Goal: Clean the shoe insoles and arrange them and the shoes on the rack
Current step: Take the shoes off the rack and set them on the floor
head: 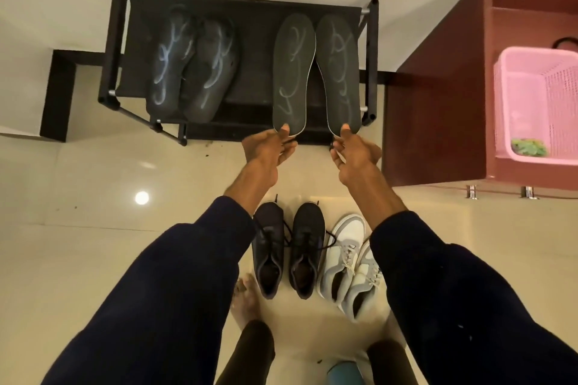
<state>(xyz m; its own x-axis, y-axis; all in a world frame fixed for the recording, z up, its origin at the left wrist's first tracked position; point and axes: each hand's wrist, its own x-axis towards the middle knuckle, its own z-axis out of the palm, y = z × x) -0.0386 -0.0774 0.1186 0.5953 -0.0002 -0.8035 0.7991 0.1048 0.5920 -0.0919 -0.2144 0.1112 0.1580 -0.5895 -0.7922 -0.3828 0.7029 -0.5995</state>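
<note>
A black shoe rack [247,6] stands against the wall. Two dark insoles [190,65] with whitish streaks lie side by side on its left half. Over the right half, my left hand [269,148] pinches the heel of one dark insole [293,72], and my right hand [353,150] pinches the heel of another insole [339,72]. Both held insoles point toward the wall. On the floor near my feet stand a pair of black lace-up shoes [287,247] and a pair of grey-white sneakers [350,262].
A maroon cabinet [438,122] stands right of the rack, with a pink plastic basket [538,109] holding something green. My bare foot [245,300] is beside the black shoes. A blue object [344,372] shows at the bottom edge.
</note>
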